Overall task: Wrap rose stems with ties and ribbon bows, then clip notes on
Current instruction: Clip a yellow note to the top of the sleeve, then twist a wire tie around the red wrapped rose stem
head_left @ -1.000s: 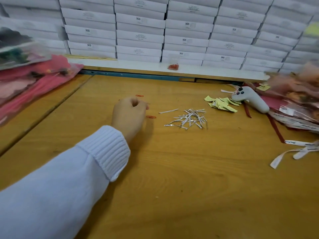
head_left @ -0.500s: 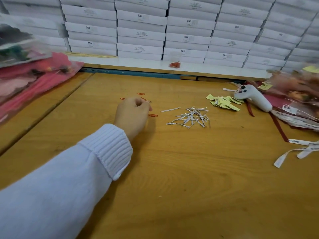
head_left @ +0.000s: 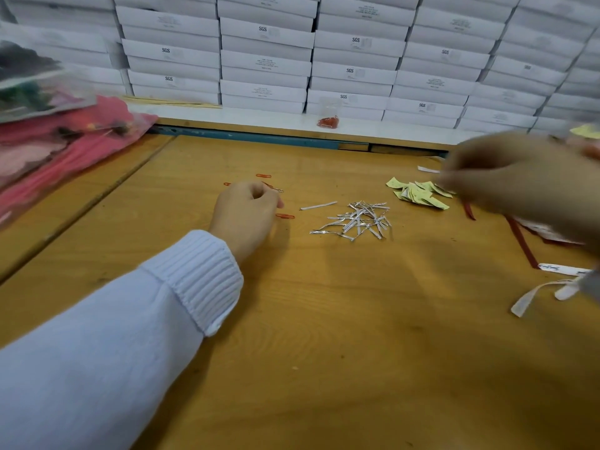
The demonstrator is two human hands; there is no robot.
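Two hands are over the table (head_left: 324, 336): my left hand (head_left: 246, 209), centre-left, is curled among the clips (head_left: 285, 216), holding one or not I cannot tell; my right hand (head_left: 526, 186), upper right, is too blurred to read. The ties (head_left: 357, 219) lie heaped at centre, the notes (head_left: 418, 194) just right of them. I judge I'm fetching a clip and note: pinch one clip by its loop, peel off one note only.

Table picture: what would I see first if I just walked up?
Probably the wall of white boxes behind the table. Then the heap of silver ties in the table's middle, with the left hand curled left of it among red paper clips. A blurred right hand hangs by the yellow notes on the right.
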